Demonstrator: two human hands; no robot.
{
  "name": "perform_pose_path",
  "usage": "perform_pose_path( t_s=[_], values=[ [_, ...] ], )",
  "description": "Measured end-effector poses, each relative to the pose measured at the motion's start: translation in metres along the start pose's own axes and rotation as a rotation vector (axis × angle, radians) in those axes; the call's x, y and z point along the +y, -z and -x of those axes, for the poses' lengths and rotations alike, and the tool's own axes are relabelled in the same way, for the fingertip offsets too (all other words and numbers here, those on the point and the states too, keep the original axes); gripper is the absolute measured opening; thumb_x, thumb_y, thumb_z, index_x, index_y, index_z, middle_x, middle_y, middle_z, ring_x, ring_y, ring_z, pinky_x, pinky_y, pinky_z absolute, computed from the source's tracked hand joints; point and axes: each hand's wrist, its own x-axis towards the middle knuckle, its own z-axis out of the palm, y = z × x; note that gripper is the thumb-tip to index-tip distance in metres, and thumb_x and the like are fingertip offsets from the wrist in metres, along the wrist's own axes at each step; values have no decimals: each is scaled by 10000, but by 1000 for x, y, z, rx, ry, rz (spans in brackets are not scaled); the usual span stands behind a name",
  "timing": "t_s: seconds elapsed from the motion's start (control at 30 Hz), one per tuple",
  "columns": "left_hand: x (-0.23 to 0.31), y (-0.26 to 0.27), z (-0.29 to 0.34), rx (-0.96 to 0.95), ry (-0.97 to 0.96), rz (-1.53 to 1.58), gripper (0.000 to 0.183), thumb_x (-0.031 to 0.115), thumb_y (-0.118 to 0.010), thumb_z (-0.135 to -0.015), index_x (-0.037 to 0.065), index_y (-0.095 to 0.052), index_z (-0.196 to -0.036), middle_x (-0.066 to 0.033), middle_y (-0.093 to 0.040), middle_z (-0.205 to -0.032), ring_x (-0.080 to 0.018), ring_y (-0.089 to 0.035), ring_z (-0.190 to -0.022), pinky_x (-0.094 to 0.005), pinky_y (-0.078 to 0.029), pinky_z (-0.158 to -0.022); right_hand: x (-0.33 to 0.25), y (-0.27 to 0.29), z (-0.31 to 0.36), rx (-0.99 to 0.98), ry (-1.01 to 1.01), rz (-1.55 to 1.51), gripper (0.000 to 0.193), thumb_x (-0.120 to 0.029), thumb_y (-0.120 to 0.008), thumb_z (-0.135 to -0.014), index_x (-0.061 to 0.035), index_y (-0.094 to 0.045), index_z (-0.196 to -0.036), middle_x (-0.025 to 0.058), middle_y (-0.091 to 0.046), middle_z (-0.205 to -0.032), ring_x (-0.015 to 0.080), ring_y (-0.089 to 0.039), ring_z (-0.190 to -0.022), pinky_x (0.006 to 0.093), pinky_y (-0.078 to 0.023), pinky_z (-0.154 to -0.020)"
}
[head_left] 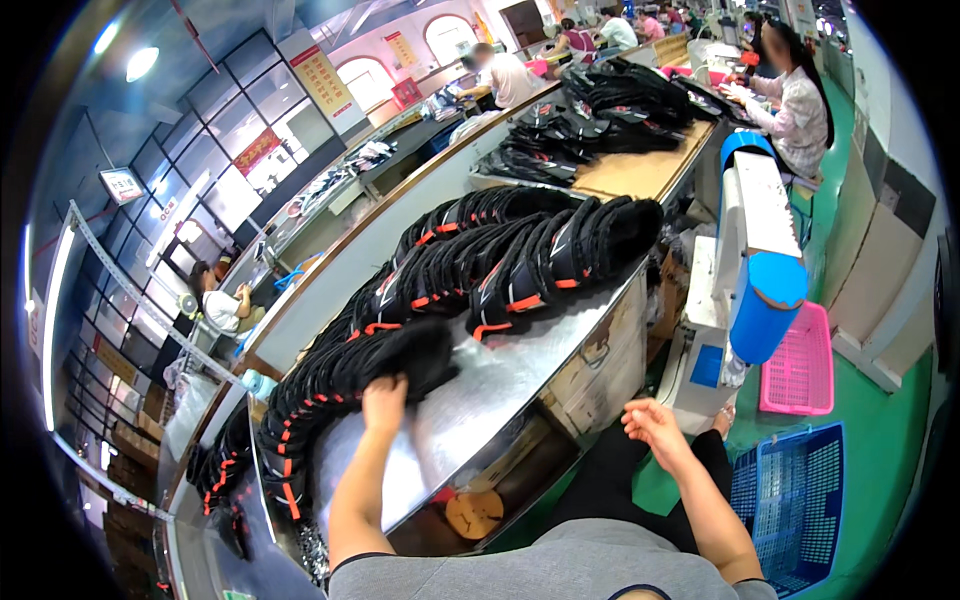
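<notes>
Long rows of nested black shoe uppers (430, 275) with orange-red trim lie across the metal-topped table (480, 375) before me. My left hand (385, 402) reaches to the near row and is closed on the edge of a black shoe upper (415, 360), which is blurred; my fingertips are partly hidden against it. Over my lap, to the right of the table's edge, my right hand (655, 428) hangs with loosely bent fingers and nothing visible in it.
A white machine with blue covers (768, 305) stands at my right. Beside it on the green floor are a pink basket (798, 360) and a blue crate (790, 505). More black uppers (620, 105) are heaped farther along the table. Several people sit working beyond.
</notes>
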Motion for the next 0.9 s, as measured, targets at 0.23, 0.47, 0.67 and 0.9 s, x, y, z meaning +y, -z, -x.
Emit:
perform_pose_path(
  t_s=[0.23, 0.47, 0.67, 0.9],
  values=[
    [73, 100, -108, -931, -193, -97, 362, 313, -575, -826, 59, -640, -1076, -107, -661, -1019, -264, -618, -973, -365, -473, -823, 32, 33, 6, 67, -158, 160, 177, -154, -543, -926, -51, -589, -1062, 40, -630, -911, 99, -578, -791, 229, -472, -697],
    [218, 128, -257, 164, -343, 1026, 455, 240, -685, -786, 9, -550, -1154, -148, -582, -1119, -310, -557, -1023, -390, -464, -846, 9, 44, -2, 140, -109, 178, 188, -153, -531, -932, -41, -583, -1074, 29, -625, -917, 88, -565, -799, 212, -454, -711],
    [296, 74, -375, 319, -54, 429, 535, 279, -732, -682, 35, -531, -1113, -88, -584, -1058, -244, -488, -1031, -403, -343, -846, 9, 66, 19, 203, -131, 227, 211, -152, -546, -926, -31, -581, -1095, 45, -627, -940, 106, -582, -833, 228, -464, -728],
    [290, 72, -369, 598, -345, 745, 149, 40, -579, -712, 131, -638, -814, 3, -608, -814, -187, -558, -858, -362, -318, -850, 11, 91, 33, 323, -126, 215, 180, -118, -521, -929, -21, -591, -1065, 44, -640, -905, 100, -576, -797, 227, -456, -715]
  ],
)
